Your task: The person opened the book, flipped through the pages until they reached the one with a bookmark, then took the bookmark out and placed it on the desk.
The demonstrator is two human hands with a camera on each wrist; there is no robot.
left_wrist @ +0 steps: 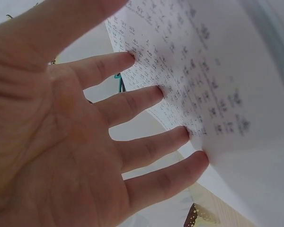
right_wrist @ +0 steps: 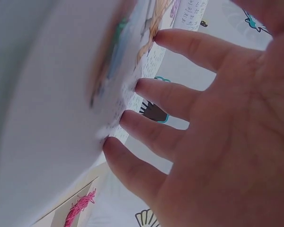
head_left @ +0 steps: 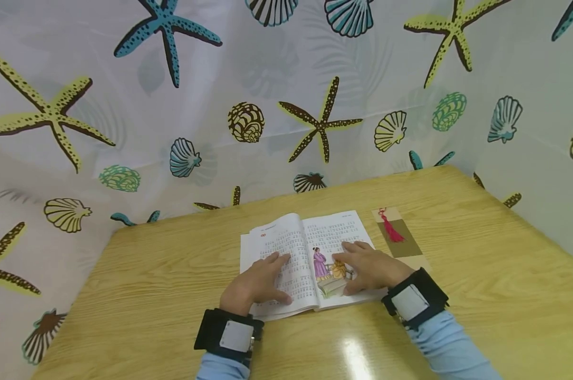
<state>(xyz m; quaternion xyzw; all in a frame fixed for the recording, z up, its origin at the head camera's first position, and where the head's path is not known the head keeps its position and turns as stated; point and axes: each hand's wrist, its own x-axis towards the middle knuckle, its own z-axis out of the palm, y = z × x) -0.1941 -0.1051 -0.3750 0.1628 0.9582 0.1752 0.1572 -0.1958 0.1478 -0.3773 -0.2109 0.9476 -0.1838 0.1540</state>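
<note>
An open book (head_left: 286, 243) lies on the wooden table, text on its left page and a colour picture of robed figures on the right one. My left hand (head_left: 256, 282) rests on the left page with fingers spread. In the left wrist view the fingertips of that left hand (left_wrist: 80, 137) touch the printed page (left_wrist: 180, 71). On the right page, my right hand (head_left: 369, 265) lies with its fingers spread over part of the picture. The right wrist view has the right hand (right_wrist: 203, 118) pressing its fingertips to the page (right_wrist: 52, 113).
Right of the book lies a brown and tan card (head_left: 402, 237) with a red tassel (head_left: 392, 228) on it. The wooden table (head_left: 148, 295) reaches back to a white cloth (head_left: 267, 63) printed with starfish and shells, which also hangs along both sides.
</note>
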